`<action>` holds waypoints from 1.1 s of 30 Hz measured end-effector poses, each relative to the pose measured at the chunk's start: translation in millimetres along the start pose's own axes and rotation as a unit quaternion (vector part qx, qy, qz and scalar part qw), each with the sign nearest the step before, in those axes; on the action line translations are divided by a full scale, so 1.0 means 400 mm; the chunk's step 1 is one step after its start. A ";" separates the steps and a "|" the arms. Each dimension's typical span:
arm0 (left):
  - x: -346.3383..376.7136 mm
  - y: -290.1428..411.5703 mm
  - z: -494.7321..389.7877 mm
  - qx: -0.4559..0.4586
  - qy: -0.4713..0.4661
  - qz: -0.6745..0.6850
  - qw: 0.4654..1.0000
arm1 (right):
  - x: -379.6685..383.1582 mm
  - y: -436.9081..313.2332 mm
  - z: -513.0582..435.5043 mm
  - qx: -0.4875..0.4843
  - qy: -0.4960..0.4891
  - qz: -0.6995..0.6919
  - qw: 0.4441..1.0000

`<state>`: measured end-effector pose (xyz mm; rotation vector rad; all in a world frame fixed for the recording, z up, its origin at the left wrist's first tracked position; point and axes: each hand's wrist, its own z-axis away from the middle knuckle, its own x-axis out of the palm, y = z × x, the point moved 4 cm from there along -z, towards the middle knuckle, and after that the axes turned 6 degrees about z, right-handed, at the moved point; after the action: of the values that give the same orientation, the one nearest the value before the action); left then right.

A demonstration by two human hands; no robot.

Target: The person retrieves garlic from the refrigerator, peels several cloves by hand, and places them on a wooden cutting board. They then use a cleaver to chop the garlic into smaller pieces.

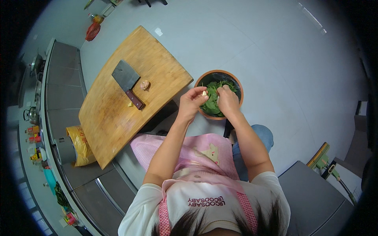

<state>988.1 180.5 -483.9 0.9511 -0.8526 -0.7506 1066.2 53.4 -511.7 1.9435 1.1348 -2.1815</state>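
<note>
My left hand (192, 103) pinches a pale peeled garlic clove (204, 93) between thumb and fingertips at the left rim of a round bin (242, 94) with an orange-brown rim. Leafy green stalks (211, 103) fill much of the bin. Over its right half is my right hand (229, 99), its fingers curled; whether they hold anything is hidden. On the wooden cutting board (165, 62) to the left lies a cleaver (126, 75) with a dark red-brown handle. Beside the blade sits a garlic bulb (145, 85), and a small yellowish piece of garlic (130, 104) lies near the handle.
A yellow plastic bag (81, 146) lines a bin under the board's left edge. Along the far left runs a counter with a kettle (31, 115) and bottles. A grey cabinet (313, 197) and a green-headed broom or squeegee (320, 159) stand at right.
</note>
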 end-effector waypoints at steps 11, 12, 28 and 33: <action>-0.002 -0.023 -0.023 -0.012 0.035 0.012 0.999 | -0.007 -0.007 -0.014 0.009 -0.035 -0.131 0.991; -0.004 -0.029 -0.026 -0.013 0.039 0.016 0.999 | -0.010 -0.011 -0.016 0.014 -0.032 -0.168 0.985; 0.043 -0.018 -0.024 -0.001 0.041 0.028 0.999 | -0.028 -0.024 -0.015 0.173 -0.141 -0.617 0.755; 0.039 -0.016 -0.008 -0.006 0.029 0.195 0.980 | -0.037 -0.029 -0.016 0.159 -0.138 -0.636 0.743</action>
<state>997.0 166.1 -486.3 0.7587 -0.9464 -0.3890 1069.7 58.5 -492.9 0.6457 2.6331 -3.1581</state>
